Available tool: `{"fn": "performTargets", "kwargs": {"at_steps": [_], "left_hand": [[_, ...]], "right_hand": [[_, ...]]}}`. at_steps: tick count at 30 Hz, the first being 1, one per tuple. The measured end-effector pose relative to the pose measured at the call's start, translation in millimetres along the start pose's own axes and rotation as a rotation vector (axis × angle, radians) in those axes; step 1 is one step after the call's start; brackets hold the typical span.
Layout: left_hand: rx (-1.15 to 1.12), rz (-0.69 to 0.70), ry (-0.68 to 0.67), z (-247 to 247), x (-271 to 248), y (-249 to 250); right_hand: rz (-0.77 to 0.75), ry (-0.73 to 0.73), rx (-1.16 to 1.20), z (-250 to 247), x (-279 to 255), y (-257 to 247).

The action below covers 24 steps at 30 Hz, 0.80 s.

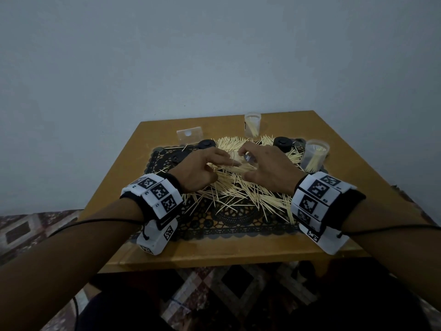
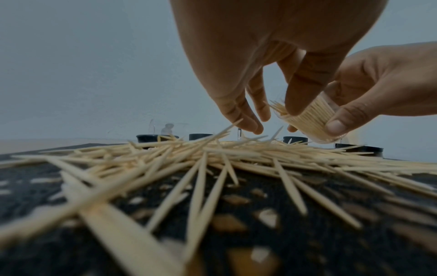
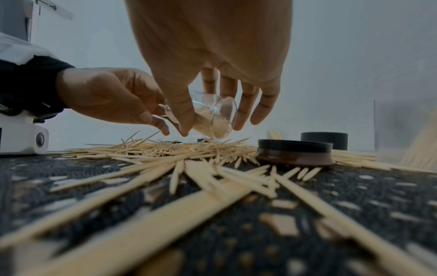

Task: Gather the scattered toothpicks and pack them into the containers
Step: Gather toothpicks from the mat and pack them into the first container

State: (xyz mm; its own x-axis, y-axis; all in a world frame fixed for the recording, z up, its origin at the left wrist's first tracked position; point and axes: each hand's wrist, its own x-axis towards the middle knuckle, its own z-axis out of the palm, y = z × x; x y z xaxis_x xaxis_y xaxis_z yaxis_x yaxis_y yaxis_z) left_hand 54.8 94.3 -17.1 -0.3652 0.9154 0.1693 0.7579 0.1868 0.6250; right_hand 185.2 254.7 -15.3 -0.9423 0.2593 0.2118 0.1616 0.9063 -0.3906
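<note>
Pale wooden toothpicks [image 1: 235, 194], strewn in a loose heap over a black lace-patterned mat [image 1: 236, 223] at the middle of the tan wooden surface [image 1: 238, 253]. More of them packed tight inside a small clear plastic container [image 2: 312, 119], held tilted just above the heap, mouth toward the left side. Right hand [image 1: 269, 168] wrapped round that container, thumb and fingers curled on its wall; seen clearly from both wrist views. Left hand [image 1: 202, 167] meeting the container's mouth, fingers [image 2: 250, 119] reaching down and bent at the toothpick tips poking out; cannot tell whether any toothpick is pinched between them. Second clear cylindrical container [image 1: 252, 124] upright near the far edge of the surface, partly filled. Third clear container [image 1: 315, 155] upright toward the right edge, just off the mat's far right corner, also partly filled. Round black lids [image 1: 282, 142] lying on the far part of the mat, one left of the heap, one right; another seen close in the right wrist view [image 3: 294, 152], resting among toothpicks. Clear flat plastic piece with a round hole [image 1: 189, 134] standing near the far left of the surface. White marker-printed bands [image 1: 155, 194] on both wrists.
</note>
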Motion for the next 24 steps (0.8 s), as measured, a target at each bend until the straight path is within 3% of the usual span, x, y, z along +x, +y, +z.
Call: {"fn": "performTargets", "kwargs": {"at_steps": [2,7,9,16,21,24], "left_hand": [[0.009,0.005,0.019,0.9,0.3,1.1],[-0.025,-0.005,0.292,-0.7,-0.8,5.0],[0.060,-0.038,0.335,-1.5,-0.4,6.7],[0.251,-0.081,0.111,2.4,1.5,9.5],[0.261,-0.113,0.223,2.1,2.3,7.9],[0.348,-0.151,0.130,2.9,3.6,6.9]], "right_hand": [[-0.002,-0.002,0.005,-0.4,-0.3,-0.6],[0.047,0.021,-0.007,-0.3,0.9,1.4],[0.056,0.030,-0.015,-0.6,1.3,2.3],[0.031,0.017,-0.006,-0.3,0.4,0.4],[0.028,0.023,-0.011,-0.9,0.3,0.7],[0.019,0.018,-0.004,-0.7,-0.1,0.1]]}}
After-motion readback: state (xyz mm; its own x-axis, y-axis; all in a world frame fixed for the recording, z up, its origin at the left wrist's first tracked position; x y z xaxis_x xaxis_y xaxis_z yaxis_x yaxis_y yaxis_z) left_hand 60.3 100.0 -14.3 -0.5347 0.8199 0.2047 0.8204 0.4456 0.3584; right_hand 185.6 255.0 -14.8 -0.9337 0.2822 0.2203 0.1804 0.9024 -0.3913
